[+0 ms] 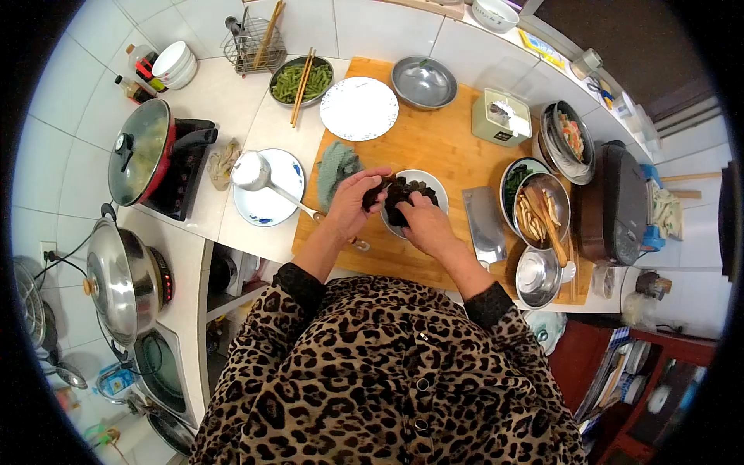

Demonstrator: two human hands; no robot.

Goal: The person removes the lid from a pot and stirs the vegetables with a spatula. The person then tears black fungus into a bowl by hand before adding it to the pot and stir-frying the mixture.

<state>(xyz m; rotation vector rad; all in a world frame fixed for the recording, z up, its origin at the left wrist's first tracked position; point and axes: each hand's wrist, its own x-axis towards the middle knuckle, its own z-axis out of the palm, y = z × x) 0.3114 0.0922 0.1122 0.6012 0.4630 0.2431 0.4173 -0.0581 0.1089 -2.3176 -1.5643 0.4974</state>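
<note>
A white bowl with dark, ruffled pieces that look like wood ear mushrooms stands on the wooden board, close to my body. My left hand is at the bowl's left rim, its fingers closed around a dark piece of the mushroom. Over the bowl, my right hand has its fingertips down among the pieces, closed on some of them; the tips are partly hidden. A green cloth lies just beyond my left hand. To the right of the bowl a cleaver lies flat on the board.
A white plate and a metal bowl stand at the board's back. On the left are a ladle on a plate and a lidded red pan on a cooker. Bowls of sliced food stand right.
</note>
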